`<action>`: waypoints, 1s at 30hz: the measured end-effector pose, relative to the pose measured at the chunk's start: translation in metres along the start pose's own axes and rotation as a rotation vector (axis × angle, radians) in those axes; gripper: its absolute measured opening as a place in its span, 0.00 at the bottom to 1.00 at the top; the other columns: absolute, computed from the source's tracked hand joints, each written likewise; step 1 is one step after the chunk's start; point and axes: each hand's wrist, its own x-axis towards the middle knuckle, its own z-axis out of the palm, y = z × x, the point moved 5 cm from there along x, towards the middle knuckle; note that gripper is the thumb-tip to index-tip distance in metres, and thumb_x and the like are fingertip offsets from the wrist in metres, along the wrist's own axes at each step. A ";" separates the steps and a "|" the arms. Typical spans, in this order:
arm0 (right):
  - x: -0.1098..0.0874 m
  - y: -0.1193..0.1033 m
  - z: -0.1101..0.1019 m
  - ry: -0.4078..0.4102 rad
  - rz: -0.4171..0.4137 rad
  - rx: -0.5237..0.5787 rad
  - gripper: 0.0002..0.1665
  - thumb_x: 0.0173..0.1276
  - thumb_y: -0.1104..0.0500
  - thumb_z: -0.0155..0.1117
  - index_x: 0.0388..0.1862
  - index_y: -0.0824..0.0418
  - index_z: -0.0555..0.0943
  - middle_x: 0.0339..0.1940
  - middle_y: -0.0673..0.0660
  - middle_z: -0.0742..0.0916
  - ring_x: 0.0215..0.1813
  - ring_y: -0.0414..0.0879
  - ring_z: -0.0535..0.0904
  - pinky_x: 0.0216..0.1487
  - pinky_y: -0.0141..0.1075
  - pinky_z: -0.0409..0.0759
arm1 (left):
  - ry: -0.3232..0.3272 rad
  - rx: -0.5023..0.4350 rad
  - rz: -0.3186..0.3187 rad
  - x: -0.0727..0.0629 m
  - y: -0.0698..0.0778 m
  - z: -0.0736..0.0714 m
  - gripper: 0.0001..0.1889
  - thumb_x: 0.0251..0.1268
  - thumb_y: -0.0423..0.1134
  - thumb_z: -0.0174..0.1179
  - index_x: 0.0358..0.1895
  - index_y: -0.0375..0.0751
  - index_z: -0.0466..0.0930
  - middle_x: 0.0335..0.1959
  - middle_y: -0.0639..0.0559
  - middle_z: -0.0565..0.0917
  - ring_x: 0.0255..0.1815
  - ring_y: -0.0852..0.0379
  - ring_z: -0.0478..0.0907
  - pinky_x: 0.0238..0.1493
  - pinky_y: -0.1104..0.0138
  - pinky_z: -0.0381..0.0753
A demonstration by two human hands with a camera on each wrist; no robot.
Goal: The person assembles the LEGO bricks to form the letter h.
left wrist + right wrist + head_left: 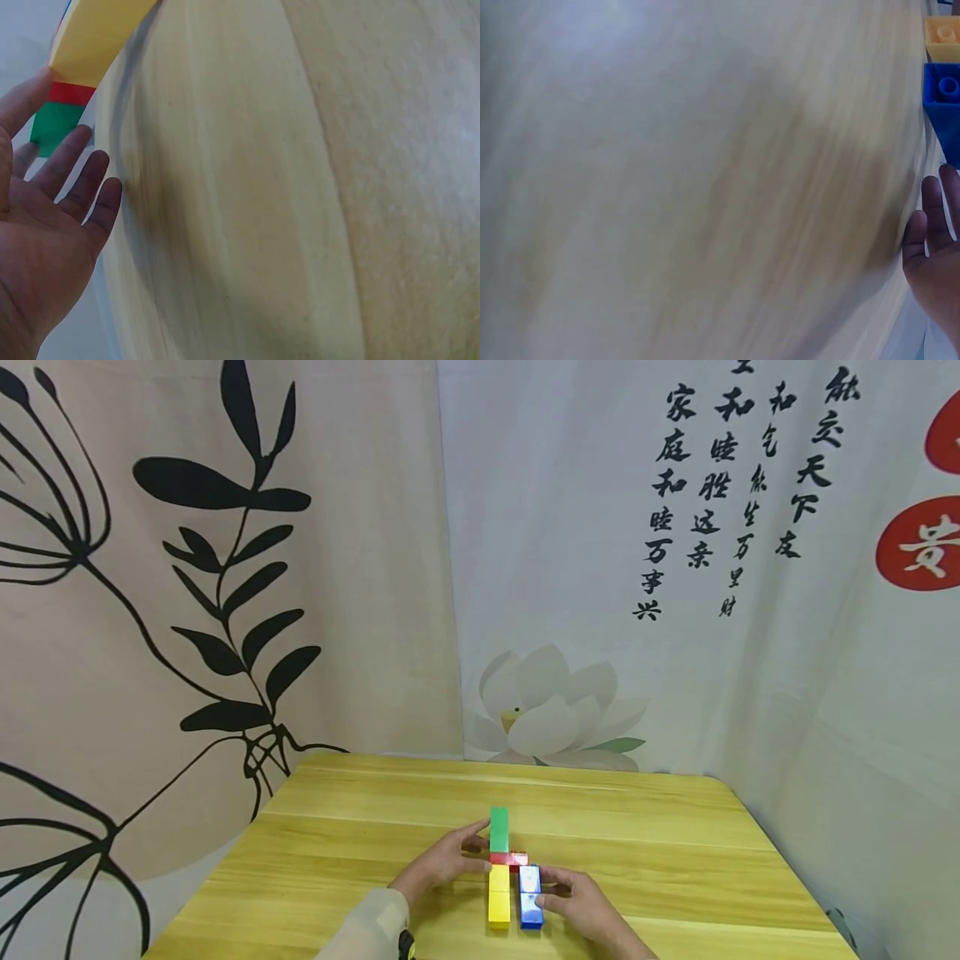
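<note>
Green [498, 830], red [517, 859], yellow [498, 896] and blue blocks [530, 910] make a chair-like shape on the table. Green stands at the far end, red crosses below it, and yellow and blue run side by side toward me, a narrow gap between them. My left hand [444, 860] is at the left side, its index fingertip by the green and its thumb by the red and yellow; its other fingers are spread loosely. At the right side, my right hand [585, 902] touches the blue with thumb and fingertips, its visible fingers fairly straight. In the right wrist view, hollow block ends show.
The wooden table [637, 827] extends around the blocks on all sides. Behind it hangs a printed curtain [375, 568] with black plants, a lotus and written characters. A dark band sits at my left wrist.
</note>
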 end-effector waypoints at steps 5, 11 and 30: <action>0.000 0.002 0.001 -0.008 0.014 -0.009 0.30 0.68 0.55 0.68 0.63 0.71 0.75 0.56 0.62 0.84 0.55 0.57 0.80 0.57 0.52 0.78 | -0.019 -0.013 -0.016 -0.001 -0.004 0.003 0.38 0.66 0.38 0.66 0.77 0.43 0.58 0.62 0.41 0.76 0.65 0.39 0.70 0.63 0.44 0.70; 0.001 0.001 0.002 -0.018 0.056 -0.009 0.28 0.69 0.57 0.68 0.62 0.71 0.76 0.55 0.62 0.84 0.55 0.57 0.79 0.57 0.55 0.76 | -0.017 0.024 -0.026 -0.001 -0.006 0.005 0.36 0.66 0.37 0.66 0.75 0.38 0.62 0.60 0.41 0.77 0.63 0.39 0.71 0.64 0.42 0.68; 0.004 0.003 -0.002 -0.001 0.053 -0.093 0.30 0.71 0.54 0.66 0.64 0.74 0.74 0.55 0.65 0.84 0.55 0.58 0.79 0.55 0.52 0.79 | 0.033 0.058 -0.007 -0.005 -0.005 -0.002 0.34 0.66 0.35 0.66 0.72 0.31 0.63 0.61 0.36 0.76 0.63 0.35 0.70 0.65 0.41 0.66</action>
